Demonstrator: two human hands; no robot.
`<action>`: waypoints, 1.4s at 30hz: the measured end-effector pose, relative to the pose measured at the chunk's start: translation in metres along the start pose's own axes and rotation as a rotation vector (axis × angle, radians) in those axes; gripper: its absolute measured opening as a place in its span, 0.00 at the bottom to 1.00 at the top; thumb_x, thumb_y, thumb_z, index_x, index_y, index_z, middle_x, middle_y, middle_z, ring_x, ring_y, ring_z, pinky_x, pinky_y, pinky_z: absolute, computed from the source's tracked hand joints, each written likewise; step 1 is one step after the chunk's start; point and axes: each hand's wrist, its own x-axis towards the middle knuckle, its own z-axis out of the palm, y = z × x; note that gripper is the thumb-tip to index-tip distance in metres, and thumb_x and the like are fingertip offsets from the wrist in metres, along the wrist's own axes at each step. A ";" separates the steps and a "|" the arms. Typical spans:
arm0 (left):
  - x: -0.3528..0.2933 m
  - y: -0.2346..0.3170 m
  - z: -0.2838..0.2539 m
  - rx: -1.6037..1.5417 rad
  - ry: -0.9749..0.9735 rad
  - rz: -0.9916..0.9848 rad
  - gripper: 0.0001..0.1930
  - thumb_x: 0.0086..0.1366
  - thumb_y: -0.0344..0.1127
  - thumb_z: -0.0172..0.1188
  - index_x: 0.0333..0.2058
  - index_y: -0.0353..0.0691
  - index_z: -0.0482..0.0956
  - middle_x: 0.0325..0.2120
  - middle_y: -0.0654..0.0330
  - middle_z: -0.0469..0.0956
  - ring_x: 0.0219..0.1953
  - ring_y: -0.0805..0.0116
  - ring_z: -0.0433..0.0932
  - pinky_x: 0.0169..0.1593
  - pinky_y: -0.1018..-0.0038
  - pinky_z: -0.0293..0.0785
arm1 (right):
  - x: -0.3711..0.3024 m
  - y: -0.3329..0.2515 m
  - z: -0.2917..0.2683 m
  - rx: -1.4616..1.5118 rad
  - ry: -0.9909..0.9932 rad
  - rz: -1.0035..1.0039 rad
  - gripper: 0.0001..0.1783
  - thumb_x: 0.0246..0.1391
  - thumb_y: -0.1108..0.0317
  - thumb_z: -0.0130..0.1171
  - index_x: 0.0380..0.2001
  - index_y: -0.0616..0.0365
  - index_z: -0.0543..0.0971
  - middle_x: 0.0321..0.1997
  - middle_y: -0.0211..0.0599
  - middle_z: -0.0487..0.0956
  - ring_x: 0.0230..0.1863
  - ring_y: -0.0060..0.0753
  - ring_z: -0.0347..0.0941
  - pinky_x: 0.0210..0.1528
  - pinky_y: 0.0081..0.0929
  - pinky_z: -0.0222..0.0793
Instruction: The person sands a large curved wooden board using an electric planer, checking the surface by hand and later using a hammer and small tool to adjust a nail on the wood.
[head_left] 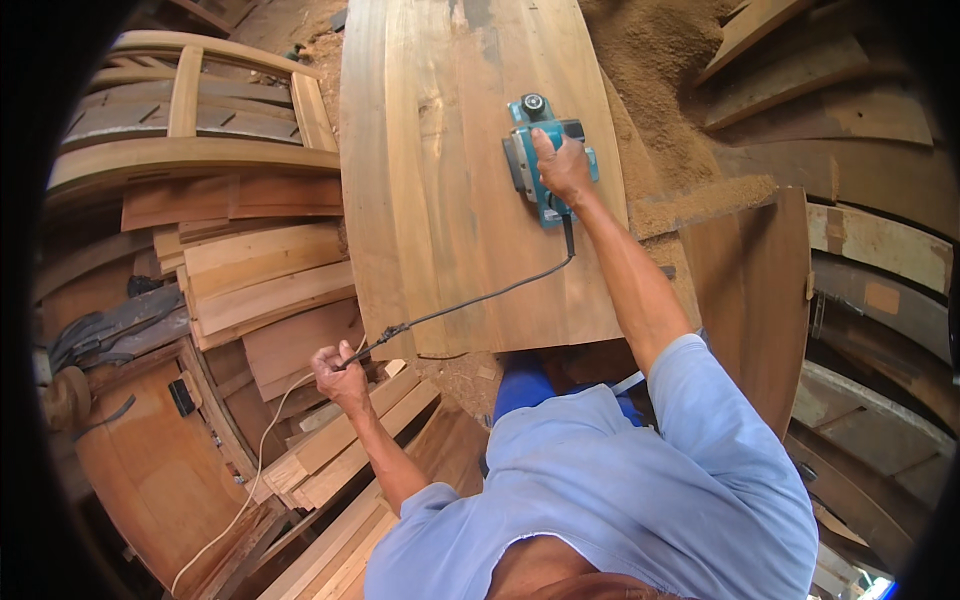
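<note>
My right hand (564, 165) is closed round the handle of a teal electric planer (528, 150), which rests on a wide wooden panel (440, 200) made of several joined boards. From the planer's near end runs a black power cord (480, 298), crossing the panel's near part toward the left. Off the panel's near left corner, my left hand (342, 377) grips that cord, holding it up and to the side. A knotted or taped joint shows on the cord just before my fingers. The planer's underside is hidden against the wood.
Stacked boards (265, 265) stand close on the left, below a wooden frame (185, 90). More planks (350, 440) lie near my left arm, where a pale cable (262, 450) hangs. Sawdust (650, 90) heaps along the panel's right side, beside a dark board (745, 300) and leaning panels.
</note>
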 end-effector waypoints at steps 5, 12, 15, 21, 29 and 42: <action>0.020 0.018 -0.007 0.111 -0.027 0.042 0.14 0.62 0.33 0.72 0.43 0.37 0.79 0.18 0.62 0.73 0.20 0.69 0.71 0.29 0.69 0.72 | 0.008 -0.006 -0.006 0.027 -0.057 0.032 0.41 0.62 0.32 0.54 0.30 0.69 0.82 0.32 0.65 0.83 0.42 0.68 0.82 0.47 0.53 0.75; 0.025 -0.031 0.043 0.182 -0.749 -0.045 0.26 0.56 0.30 0.73 0.54 0.38 0.77 0.30 0.54 0.81 0.33 0.61 0.81 0.39 0.65 0.79 | 0.007 -0.034 -0.005 0.094 -0.103 0.066 0.38 0.62 0.33 0.55 0.24 0.64 0.81 0.20 0.50 0.81 0.29 0.51 0.84 0.36 0.45 0.76; 0.037 -0.014 0.068 0.258 -0.952 -0.102 0.30 0.54 0.32 0.75 0.56 0.37 0.76 0.38 0.51 0.83 0.39 0.58 0.83 0.44 0.65 0.80 | 0.024 -0.025 -0.008 0.069 -0.046 0.041 0.37 0.63 0.34 0.55 0.24 0.64 0.81 0.19 0.48 0.80 0.27 0.49 0.83 0.34 0.43 0.76; 0.064 0.045 0.102 0.086 -0.972 0.166 0.24 0.59 0.42 0.73 0.50 0.36 0.80 0.40 0.49 0.86 0.42 0.57 0.85 0.46 0.67 0.80 | 0.046 -0.032 -0.001 0.069 -0.072 0.086 0.39 0.62 0.33 0.56 0.28 0.67 0.81 0.24 0.55 0.82 0.32 0.53 0.84 0.38 0.47 0.76; -0.046 0.188 0.173 -0.175 -1.598 0.659 0.27 0.65 0.48 0.65 0.55 0.34 0.77 0.52 0.41 0.78 0.58 0.42 0.76 0.62 0.54 0.72 | 0.080 -0.002 0.014 -0.056 0.056 0.030 0.44 0.61 0.31 0.54 0.35 0.73 0.82 0.37 0.69 0.82 0.47 0.68 0.81 0.50 0.53 0.74; -0.104 0.189 0.262 0.037 -0.859 0.834 0.47 0.61 0.50 0.62 0.70 0.25 0.57 0.74 0.33 0.48 0.78 0.37 0.41 0.78 0.47 0.35 | 0.102 -0.039 0.012 0.070 -0.033 0.056 0.39 0.62 0.35 0.56 0.29 0.69 0.83 0.31 0.66 0.82 0.41 0.65 0.83 0.45 0.51 0.75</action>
